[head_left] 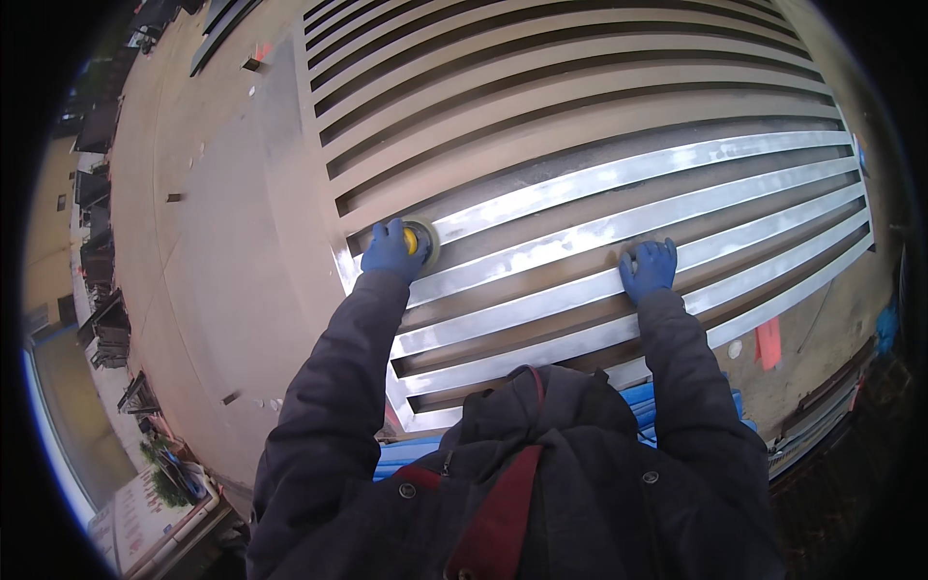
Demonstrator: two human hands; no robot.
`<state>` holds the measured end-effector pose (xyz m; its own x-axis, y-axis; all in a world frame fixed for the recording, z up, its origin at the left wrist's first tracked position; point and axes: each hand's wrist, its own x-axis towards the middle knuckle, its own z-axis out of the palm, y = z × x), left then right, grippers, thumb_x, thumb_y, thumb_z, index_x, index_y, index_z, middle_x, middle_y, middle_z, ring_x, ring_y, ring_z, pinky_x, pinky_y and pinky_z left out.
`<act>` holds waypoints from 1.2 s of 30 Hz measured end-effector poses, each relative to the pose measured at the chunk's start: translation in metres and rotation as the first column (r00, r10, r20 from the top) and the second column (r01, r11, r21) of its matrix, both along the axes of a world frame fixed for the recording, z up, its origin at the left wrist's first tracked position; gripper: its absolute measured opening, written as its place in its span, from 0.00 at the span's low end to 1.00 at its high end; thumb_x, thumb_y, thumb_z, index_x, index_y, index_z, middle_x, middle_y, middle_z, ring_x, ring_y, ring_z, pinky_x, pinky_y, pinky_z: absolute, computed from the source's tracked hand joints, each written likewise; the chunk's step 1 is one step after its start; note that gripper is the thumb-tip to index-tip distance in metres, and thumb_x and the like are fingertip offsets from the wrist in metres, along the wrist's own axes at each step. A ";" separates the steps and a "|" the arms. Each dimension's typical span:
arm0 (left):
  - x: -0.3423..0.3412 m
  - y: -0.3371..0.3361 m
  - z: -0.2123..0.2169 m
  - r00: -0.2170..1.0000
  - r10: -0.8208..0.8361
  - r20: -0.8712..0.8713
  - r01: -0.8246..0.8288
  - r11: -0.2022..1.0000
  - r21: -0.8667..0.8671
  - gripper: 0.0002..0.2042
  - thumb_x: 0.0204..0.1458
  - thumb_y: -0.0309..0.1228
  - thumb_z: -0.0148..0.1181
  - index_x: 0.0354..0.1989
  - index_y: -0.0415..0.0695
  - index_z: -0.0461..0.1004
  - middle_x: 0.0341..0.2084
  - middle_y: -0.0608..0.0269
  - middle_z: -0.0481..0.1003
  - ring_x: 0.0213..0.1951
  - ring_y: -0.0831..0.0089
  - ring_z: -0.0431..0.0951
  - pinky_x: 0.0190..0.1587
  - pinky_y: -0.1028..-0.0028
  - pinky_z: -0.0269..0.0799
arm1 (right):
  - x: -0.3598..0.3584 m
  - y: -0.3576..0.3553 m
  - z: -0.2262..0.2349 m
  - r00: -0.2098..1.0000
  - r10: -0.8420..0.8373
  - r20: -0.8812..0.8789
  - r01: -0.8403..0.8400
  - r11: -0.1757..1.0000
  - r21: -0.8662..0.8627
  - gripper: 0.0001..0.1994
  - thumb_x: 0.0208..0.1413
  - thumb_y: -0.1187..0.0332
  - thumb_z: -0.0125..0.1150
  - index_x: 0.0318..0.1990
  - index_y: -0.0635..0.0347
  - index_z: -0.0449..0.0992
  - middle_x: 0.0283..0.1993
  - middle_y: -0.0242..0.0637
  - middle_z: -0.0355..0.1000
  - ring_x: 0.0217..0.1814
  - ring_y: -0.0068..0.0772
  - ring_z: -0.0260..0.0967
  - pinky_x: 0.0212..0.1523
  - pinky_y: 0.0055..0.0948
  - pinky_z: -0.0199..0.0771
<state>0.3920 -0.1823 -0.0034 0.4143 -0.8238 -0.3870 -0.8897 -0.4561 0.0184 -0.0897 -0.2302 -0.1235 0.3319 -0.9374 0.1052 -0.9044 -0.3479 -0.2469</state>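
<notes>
In blue gloves, both my hands reach forward over a large slatted metal panel (570, 259). My left hand (389, 251) is closed round a round yellow and black disc sander (425, 244), whose disc sits at the left end of a shiny slat, near the side rail. Farther right, my right hand (649, 271) is curled over another bare silver slat. What lies under its fingers, if anything, is hidden. The nearer slats are bright silver with cloudy patches; the farther slats (541, 97) are dull brown.
Blue material (425, 450) shows below the panel's near edge. A pinkish-red strip (768, 343) lies right of it. Small dark blocks (174, 197) are scattered on the concrete floor (213, 280). Dark metal pieces (108, 329) line the far left, with a green plant (164, 472) nearer.
</notes>
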 end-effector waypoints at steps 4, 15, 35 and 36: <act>-0.028 -0.010 -0.009 0.997 -0.065 -0.047 0.062 0.997 -0.047 0.30 0.56 0.53 0.67 0.61 0.50 0.69 0.55 0.45 0.70 0.50 0.45 0.82 0.48 0.50 0.80 | 0.000 -0.001 -0.001 0.999 0.012 0.030 -0.010 0.998 -0.066 0.13 0.55 0.55 0.65 0.31 0.54 0.80 0.41 0.42 0.78 0.50 0.47 0.74 0.73 0.53 0.57; 0.026 0.008 -0.001 1.000 -0.005 0.000 0.005 0.999 -0.043 0.33 0.55 0.57 0.67 0.61 0.48 0.68 0.56 0.43 0.69 0.52 0.42 0.81 0.52 0.50 0.79 | -0.001 0.001 -0.002 1.000 -0.001 0.015 0.002 0.998 -0.057 0.12 0.55 0.55 0.65 0.31 0.54 0.79 0.40 0.42 0.77 0.50 0.46 0.74 0.73 0.56 0.57; 0.001 0.010 -0.012 0.991 -0.109 -0.078 0.099 0.988 -0.116 0.30 0.54 0.53 0.69 0.59 0.50 0.70 0.53 0.47 0.72 0.48 0.45 0.82 0.49 0.51 0.80 | -0.003 -0.001 0.001 0.998 0.068 -0.017 -0.069 0.997 -0.039 0.11 0.57 0.59 0.64 0.36 0.57 0.81 0.42 0.42 0.79 0.50 0.50 0.74 0.71 0.57 0.59; 0.018 0.017 -0.012 0.995 -0.084 -0.056 0.078 0.992 -0.103 0.30 0.54 0.53 0.69 0.60 0.51 0.70 0.53 0.48 0.72 0.51 0.46 0.81 0.50 0.50 0.80 | -0.003 -0.001 0.001 0.998 0.061 -0.024 -0.061 0.998 -0.021 0.11 0.57 0.58 0.64 0.36 0.57 0.81 0.42 0.43 0.79 0.50 0.50 0.74 0.71 0.57 0.59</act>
<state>0.4102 -0.1657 -0.0157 0.3235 -0.8896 -0.3224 -0.9194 -0.3761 0.1154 -0.0923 -0.2312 -0.1225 0.3908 -0.9130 0.1171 -0.8868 -0.4075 -0.2181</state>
